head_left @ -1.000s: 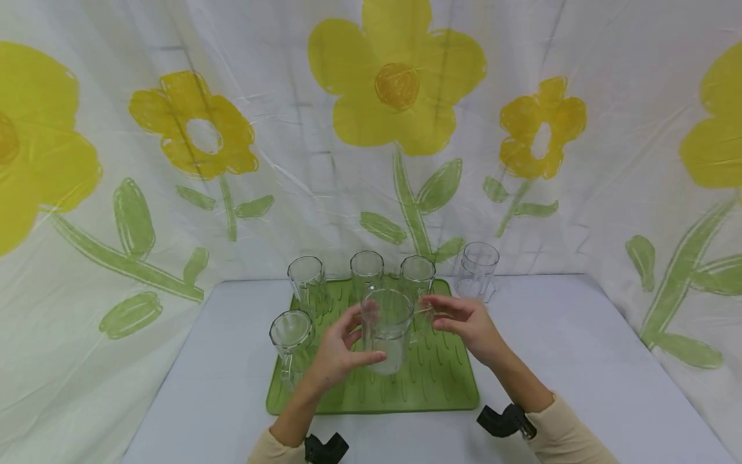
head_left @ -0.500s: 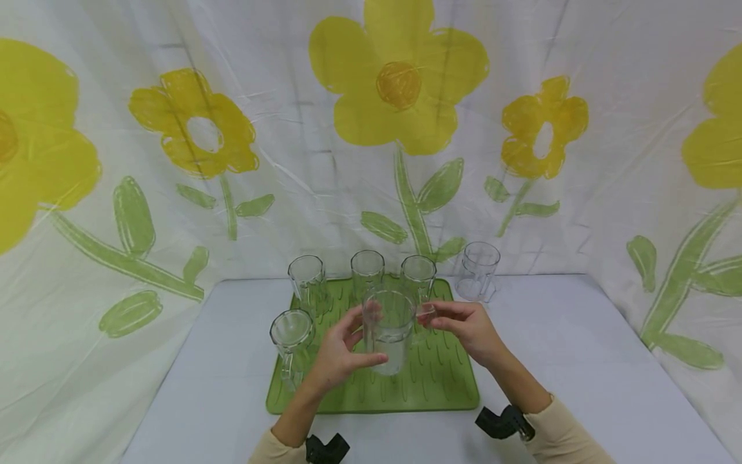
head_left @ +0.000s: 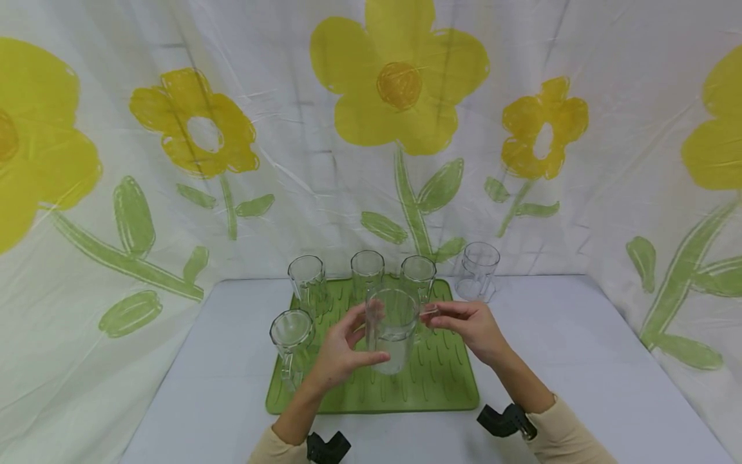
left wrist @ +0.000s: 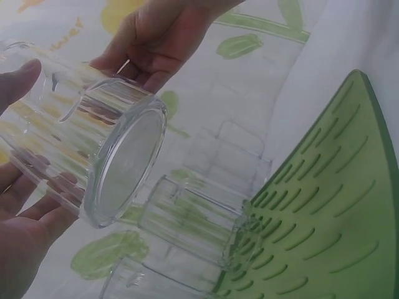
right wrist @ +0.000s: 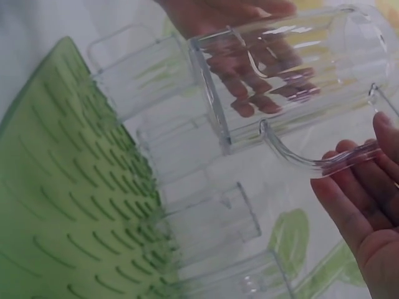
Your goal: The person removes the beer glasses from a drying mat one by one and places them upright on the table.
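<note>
A clear glass mug (head_left: 395,351) is held upright above the green ridged mat (head_left: 406,401). My left hand (head_left: 338,362) grips its body from the left, thumb in front and fingers behind. On the other side my right hand (head_left: 472,330) pinches the handle (right wrist: 298,159) between thumb and fingers. In the left wrist view the mug's thick base (left wrist: 132,168) shows well clear of the mat. Behind the held mug stand a middle mug (head_left: 367,270) and a right mug (head_left: 418,274), both at the mat's back edge.
At the mat's left side stand a front mug (head_left: 292,335) and a back mug (head_left: 307,280). Another mug (head_left: 478,274) stands off the mat at the back right of the white table (head_left: 556,361). A flowered curtain (head_left: 278,129) hangs behind.
My right fingers have come together on the mug's handle, which they stood loosely beside before. The held mug has shifted slightly right, with my left hand still around it.
</note>
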The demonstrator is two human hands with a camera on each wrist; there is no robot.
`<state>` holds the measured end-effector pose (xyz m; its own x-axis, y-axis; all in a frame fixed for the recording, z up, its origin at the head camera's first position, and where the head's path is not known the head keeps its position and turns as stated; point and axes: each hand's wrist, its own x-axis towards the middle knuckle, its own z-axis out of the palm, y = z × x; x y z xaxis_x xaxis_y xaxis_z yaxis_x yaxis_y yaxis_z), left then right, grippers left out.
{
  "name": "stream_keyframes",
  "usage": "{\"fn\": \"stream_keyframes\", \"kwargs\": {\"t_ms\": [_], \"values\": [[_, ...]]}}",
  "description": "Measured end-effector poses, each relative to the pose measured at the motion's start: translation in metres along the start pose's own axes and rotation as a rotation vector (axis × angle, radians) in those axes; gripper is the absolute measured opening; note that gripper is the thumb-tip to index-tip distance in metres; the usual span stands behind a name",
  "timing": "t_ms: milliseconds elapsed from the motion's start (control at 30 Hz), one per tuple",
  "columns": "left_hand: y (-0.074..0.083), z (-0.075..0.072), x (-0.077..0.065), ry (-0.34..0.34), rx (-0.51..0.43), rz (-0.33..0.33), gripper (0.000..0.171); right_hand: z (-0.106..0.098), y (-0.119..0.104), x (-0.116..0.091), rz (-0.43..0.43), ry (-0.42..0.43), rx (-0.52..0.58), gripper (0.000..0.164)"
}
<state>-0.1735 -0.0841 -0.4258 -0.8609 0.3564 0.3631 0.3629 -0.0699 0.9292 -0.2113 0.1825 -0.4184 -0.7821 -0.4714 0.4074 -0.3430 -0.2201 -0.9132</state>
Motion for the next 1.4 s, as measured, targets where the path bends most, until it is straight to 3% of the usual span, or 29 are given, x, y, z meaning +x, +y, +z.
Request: {"fn": "stream_keyframes", "kwargs": {"t_ms": [233, 433, 567, 900, 1133, 1400], "values": [[0.002, 0.0, 0.001, 0.0, 0.005, 0.0, 0.079, 0.003, -0.007, 0.001, 0.041, 0.041, -0.063, 0.027], [0.006, 0.004, 0.001, -0.012, 0.022, -0.013, 0.08, 0.001, -0.013, -0.003, -0.023, 0.031, -0.081, 0.026], [0.009, 0.006, 0.002, -0.016, 0.056, 0.018, 0.079, 0.0, -0.016, -0.003, -0.065, 0.024, -0.08, 0.028], [0.009, 0.006, 0.0, -0.014, 0.088, 0.022, 0.08, 0.002, -0.015, -0.005, -0.048, 0.042, -0.091, 0.026], [0.007, 0.006, -0.001, -0.016, 0.107, 0.022, 0.08, 0.002, -0.013, -0.006, -0.046, 0.043, -0.097, 0.036], [0.007, 0.005, -0.001, -0.019, 0.147, 0.072, 0.082, 0.004, -0.019, -0.004, -0.047, 0.051, -0.124, 0.025]]}}
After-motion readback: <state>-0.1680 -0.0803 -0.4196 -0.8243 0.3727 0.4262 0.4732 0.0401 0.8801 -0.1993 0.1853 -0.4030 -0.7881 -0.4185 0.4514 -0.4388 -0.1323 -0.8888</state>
